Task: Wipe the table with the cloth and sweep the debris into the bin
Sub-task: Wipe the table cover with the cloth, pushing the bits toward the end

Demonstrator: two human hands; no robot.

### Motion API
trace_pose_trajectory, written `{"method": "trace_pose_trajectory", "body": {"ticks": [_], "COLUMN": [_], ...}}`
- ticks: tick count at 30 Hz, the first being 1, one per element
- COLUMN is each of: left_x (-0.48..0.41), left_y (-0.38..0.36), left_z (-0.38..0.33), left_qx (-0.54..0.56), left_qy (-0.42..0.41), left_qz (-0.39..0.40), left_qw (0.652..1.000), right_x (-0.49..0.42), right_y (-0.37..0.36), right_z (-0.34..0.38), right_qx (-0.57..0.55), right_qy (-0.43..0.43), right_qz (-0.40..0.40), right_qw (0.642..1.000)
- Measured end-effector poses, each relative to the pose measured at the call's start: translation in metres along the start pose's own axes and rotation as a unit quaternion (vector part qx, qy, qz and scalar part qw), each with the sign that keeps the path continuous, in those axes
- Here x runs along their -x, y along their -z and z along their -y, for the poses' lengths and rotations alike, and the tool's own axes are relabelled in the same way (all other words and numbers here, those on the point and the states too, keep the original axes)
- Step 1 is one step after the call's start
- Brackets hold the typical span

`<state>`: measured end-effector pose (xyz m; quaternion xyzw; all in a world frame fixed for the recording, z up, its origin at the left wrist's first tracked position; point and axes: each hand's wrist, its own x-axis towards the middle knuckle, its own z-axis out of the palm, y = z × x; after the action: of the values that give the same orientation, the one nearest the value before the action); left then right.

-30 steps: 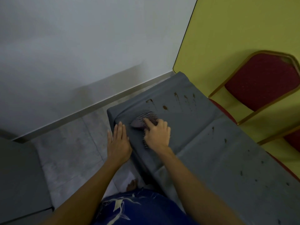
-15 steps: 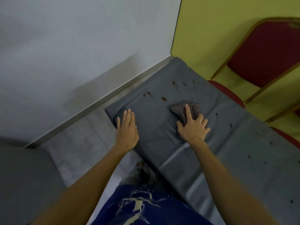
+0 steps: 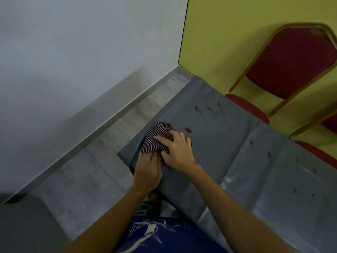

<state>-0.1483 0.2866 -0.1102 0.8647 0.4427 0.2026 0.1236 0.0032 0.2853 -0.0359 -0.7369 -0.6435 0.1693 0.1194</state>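
Note:
The striped cloth (image 3: 156,137) lies bunched near the left end of the grey-covered table (image 3: 246,170). My right hand (image 3: 179,152) grips it, with fingers draped over the top and the thumb at its near side. At the table's near left corner my left hand (image 3: 147,168) rests flat, its fingertips touching the cloth's lower edge and partly hidden by it. Brown stains (image 3: 188,130) and small dark specks (image 3: 251,142) dot the cover to the right of the cloth. No bin is in view.
Red padded chairs (image 3: 291,64) with gold frames stand along the far side against the yellow wall. Grey floor (image 3: 87,170) and a white wall lie left of the table. A dark grey object (image 3: 20,225) fills the lower left corner.
My right hand has dragged the cloth leftward from the table's middle to its left end. My left hand now touches the cloth.

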Motion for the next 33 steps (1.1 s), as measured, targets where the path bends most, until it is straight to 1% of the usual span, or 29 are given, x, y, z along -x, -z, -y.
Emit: {"method": "trace_pose_trajectory", "body": {"ticks": [2,4,5,6,8,10,11,12,13,15,17,18,19,21,23,24,27,29,30,31,32,33], "left_x": [-0.002,-0.004,-0.005,-0.005,-0.006,-0.006,-0.006,-0.006,-0.005,-0.004,-0.004,-0.004,-0.004,-0.003,-0.003,-0.004,-0.007,-0.010,-0.014,-0.019,-0.025,-0.032], "left_y": [0.002,0.005,0.006,0.007,0.009,0.008,0.008,0.007,0.006,0.004,0.005,0.005,0.005,0.007,0.007,0.007,0.007,0.008,0.008,0.008,0.006,0.004], "left_z": [-0.002,-0.004,-0.005,-0.006,-0.007,-0.008,-0.008,-0.008,-0.008,-0.008,-0.007,-0.007,-0.007,-0.007,-0.006,-0.006,-0.004,-0.004,-0.006,-0.009,-0.013,-0.017], "left_qx": [0.004,0.003,-0.002,-0.011,-0.024,-0.035,-0.041,-0.043,-0.042,-0.037,-0.032,-0.028,-0.024,-0.030,-0.038,-0.033,-0.023,-0.010,0.002,0.013,0.020,0.022], "left_qy": [0.021,0.044,0.054,0.061,0.069,0.074,0.075,0.075,0.075,0.073,0.071,0.069,0.066,0.065,0.067,0.067,0.064,0.063,0.060,0.055,0.045,0.036], "left_qz": [0.011,0.039,0.051,0.062,0.081,0.094,0.095,0.093,0.092,0.090,0.082,0.076,0.072,0.079,0.090,0.094,0.104,0.104,0.101,0.099,0.099,0.104], "left_qw": [1.000,0.998,0.997,0.996,0.994,0.992,0.992,0.992,0.992,0.993,0.994,0.994,0.995,0.994,0.993,0.993,0.992,0.993,0.993,0.994,0.994,0.994], "right_x": [-0.014,-0.024,-0.031,-0.040,-0.059,-0.072,-0.075,-0.076,-0.073,-0.062,-0.050,-0.045,-0.042,-0.042,-0.044,-0.045,-0.052,-0.050,-0.048,-0.046,-0.044,-0.041], "right_y": [-0.001,0.003,0.008,0.015,0.028,0.042,0.047,0.049,0.048,0.035,0.013,0.003,-0.003,-0.002,0.006,0.012,0.033,0.047,0.051,0.052,0.050,0.044], "right_z": [-0.011,-0.034,-0.047,-0.060,-0.082,-0.095,-0.094,-0.088,-0.076,-0.040,-0.002,0.012,0.019,0.008,-0.018,-0.034,-0.086,-0.105,-0.106,-0.099,-0.087,-0.071], "right_qx": [0.002,0.020,0.031,0.041,0.048,0.017,-0.006,-0.025,-0.035,-0.045,-0.050,-0.046,-0.040,-0.034,-0.015,-0.003,0.008,-0.026,-0.047,-0.061,-0.068,-0.071], "right_qy": [0.006,0.007,-0.009,-0.040,-0.135,-0.247,-0.288,-0.308,-0.303,-0.236,-0.159,-0.133,-0.120,-0.113,-0.126,-0.147,-0.273,-0.367,-0.395,-0.402,-0.385,-0.350], "right_qz": [0.018,0.001,-0.017,-0.038,-0.071,-0.088,-0.094,-0.102,-0.112,-0.127,-0.107,-0.092,-0.082,-0.074,-0.087,-0.104,-0.139,-0.135,-0.140,-0.151,-0.165,-0.174], "right_qw": [1.000,1.000,0.999,0.998,0.987,0.965,0.953,0.946,0.946,0.962,0.980,0.986,0.989,0.990,0.988,0.984,0.952,0.920,0.907,0.901,0.905,0.918]}}
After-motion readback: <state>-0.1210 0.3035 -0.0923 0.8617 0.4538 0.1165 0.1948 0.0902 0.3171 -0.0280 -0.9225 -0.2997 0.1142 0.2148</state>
